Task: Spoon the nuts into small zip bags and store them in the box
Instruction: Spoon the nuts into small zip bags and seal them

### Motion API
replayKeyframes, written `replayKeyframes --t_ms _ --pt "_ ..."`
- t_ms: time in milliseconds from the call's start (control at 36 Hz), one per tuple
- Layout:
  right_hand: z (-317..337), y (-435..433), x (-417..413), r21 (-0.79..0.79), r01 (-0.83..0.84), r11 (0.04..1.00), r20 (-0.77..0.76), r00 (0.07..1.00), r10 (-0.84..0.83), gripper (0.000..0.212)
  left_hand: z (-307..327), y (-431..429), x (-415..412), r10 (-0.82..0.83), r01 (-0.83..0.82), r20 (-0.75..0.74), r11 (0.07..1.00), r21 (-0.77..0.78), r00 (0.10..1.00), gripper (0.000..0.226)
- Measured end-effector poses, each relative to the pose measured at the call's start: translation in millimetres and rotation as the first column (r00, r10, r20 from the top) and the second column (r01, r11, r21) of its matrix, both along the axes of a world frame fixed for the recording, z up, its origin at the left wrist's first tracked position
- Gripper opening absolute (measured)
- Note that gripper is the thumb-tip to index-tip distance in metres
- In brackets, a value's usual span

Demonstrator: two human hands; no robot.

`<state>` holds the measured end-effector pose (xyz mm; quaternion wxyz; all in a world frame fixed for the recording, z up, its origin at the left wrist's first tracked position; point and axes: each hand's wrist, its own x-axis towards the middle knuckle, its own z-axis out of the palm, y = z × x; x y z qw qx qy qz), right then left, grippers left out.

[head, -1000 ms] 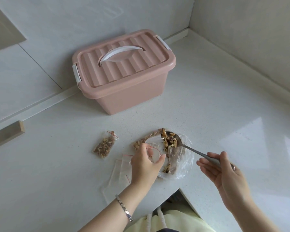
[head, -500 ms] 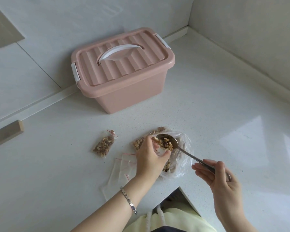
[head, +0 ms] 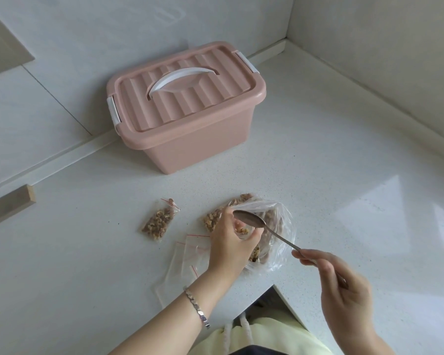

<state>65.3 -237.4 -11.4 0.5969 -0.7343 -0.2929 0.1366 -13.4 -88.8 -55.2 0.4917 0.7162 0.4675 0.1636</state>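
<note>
My left hand grips a small zip bag upright on the counter, its mouth open and a few nuts inside. My right hand holds a metal spoon by the handle end; the bowl is tipped over the bag's mouth and looks empty. Behind them lies a large clear bag of nuts, crumpled open. A filled small zip bag lies to the left, another filled one behind my left hand. The pink box stands at the back, lid shut.
Several empty zip bags with red strips lie flat under my left wrist. The white counter runs into a wall corner at the back right. Its front edge has a cut-out near my body. A wooden ledge juts in at the left.
The spoon, loaded with nuts a second ago, came over the small bag and turned over; its bowl now looks empty and nuts lie in the bag. My right hand rose and rotated.
</note>
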Motion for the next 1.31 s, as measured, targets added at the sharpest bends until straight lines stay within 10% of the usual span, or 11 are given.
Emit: replayKeyframes --t_ms 306,417,889,1306 --pt "-19.4 -0.8 18.5 -0.160 0.102 0.982 -0.252 0.958 -0.140 0.062 0.6 1.0 -21.2 0.122 -0.132 0.053 0.961 0.243 0.991 0.032" --pt "-40.5 3.4 21.7 -0.273 0.051 0.961 -0.265 0.956 -0.126 0.034 -3.2 10.9 -36.7 0.162 -0.152 -0.007 0.940 0.307 0.987 0.035" --pt "-71.9 20.1 5.8 -0.312 -0.234 0.921 -0.498 0.865 0.051 0.028 -19.8 13.9 -52.4 0.108 -0.100 -0.209 0.994 0.048 0.972 0.030" --pt "-75.4 15.4 28.4 -0.217 -0.138 0.966 -0.940 0.296 -0.169 0.037 -7.8 14.3 -46.0 0.186 -0.181 -0.087 0.981 0.069 0.979 0.031"
